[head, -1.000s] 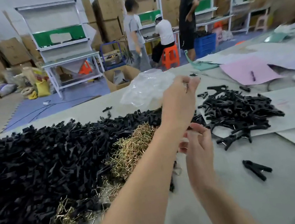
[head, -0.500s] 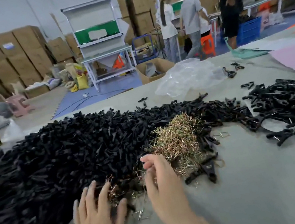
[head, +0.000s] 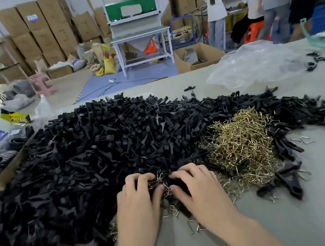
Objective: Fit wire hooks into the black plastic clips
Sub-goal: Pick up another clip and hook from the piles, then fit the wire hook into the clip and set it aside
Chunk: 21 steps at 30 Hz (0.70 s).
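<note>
Left hand (head: 137, 201), right hand (head: 199, 190) palms-down, fingers curled.

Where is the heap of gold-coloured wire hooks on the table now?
In the head view the heap of wire hooks lies right of centre on the table, against the right part of the big pile of black clips, just beyond and right of the right hand.

Both hands (head: 170, 199) dig curled fingers (head: 143, 179) into black clips (head: 81, 158).

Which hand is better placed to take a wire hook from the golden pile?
Probably the right hand: the golden pile of wire hooks lies just to its right, while the left hand sits farther away.
</note>
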{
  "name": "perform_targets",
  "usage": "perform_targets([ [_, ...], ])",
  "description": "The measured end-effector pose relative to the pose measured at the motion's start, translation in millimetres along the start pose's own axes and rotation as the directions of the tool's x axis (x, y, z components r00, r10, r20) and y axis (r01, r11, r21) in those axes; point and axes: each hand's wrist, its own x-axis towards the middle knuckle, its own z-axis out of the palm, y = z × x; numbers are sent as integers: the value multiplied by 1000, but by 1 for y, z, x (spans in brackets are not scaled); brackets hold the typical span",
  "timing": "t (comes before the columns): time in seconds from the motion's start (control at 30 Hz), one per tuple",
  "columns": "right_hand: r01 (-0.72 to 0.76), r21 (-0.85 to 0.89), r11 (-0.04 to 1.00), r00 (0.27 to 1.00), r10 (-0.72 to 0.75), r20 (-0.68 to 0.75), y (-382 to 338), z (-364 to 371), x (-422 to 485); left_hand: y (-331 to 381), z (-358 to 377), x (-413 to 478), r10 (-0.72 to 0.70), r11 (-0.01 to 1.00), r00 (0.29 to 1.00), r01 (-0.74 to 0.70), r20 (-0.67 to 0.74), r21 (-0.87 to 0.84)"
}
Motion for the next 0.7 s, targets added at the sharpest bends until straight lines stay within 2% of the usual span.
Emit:
perform_targets([
  [0.13,-6,62,998,1000,5,22,4,-1,3,-1,-2,0,-52,991,999,50,-8,-122],
  [0.3,-29,174,984,999,31,-9,6,-5,2,0,-5,-2,-59,985,998,56,-17,-161],
  [0.5,-73,327,942,993,98,-61,2,-15,1,4,-16,-3,-159,893,982,100,-100,-438],
  [0.6,-98,516,851,983,163,-81,0,-22,1,8,-20,-2,-178,864,977,98,-117,-494],
  [0.7,-189,732,655,966,259,18,-5,-28,5,16,-24,-2,-207,796,974,111,-95,-595],
])
